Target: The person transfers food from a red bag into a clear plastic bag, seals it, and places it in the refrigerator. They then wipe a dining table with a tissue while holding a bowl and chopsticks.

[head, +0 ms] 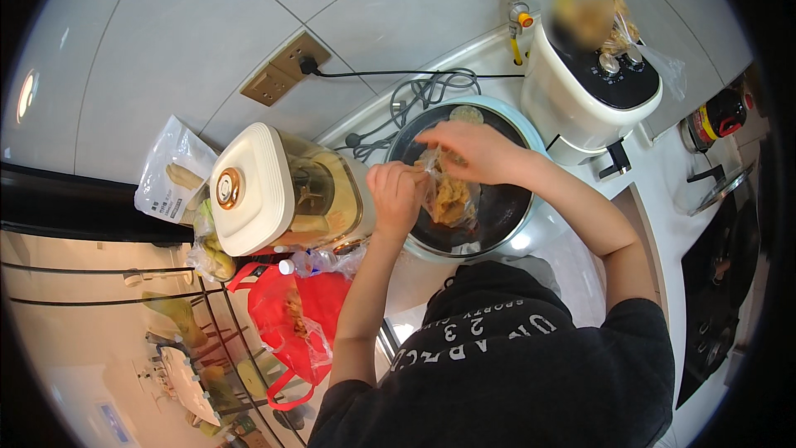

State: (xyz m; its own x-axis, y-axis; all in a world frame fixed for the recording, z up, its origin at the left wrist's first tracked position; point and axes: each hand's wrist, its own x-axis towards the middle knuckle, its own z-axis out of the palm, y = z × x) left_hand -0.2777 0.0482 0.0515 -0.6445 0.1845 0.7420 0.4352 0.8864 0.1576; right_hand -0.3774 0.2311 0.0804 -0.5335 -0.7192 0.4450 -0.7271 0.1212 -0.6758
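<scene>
A clear plastic bag of brownish, clumped food [453, 200] hangs or rests over the dark inside of a round electric pan [507, 214] with a pale blue rim. My left hand [397, 194] pinches the bag's gathered upper part from the left. From above right, my right hand [477, 150] has its fingers at the same part of the bag, partly covering it. A round, translucent lid-like piece [466, 114] shows at the pan's far edge. Whether the bag touches the pan's bottom I cannot tell.
Left of the pan stands a cream container with a lid [255, 190]; a plastic bottle [305, 263] and a red bag [292, 305] are below it. A white air fryer [587, 99] stands at right. Cables [429, 90] lie behind the pan. A hob [715, 298] is far right.
</scene>
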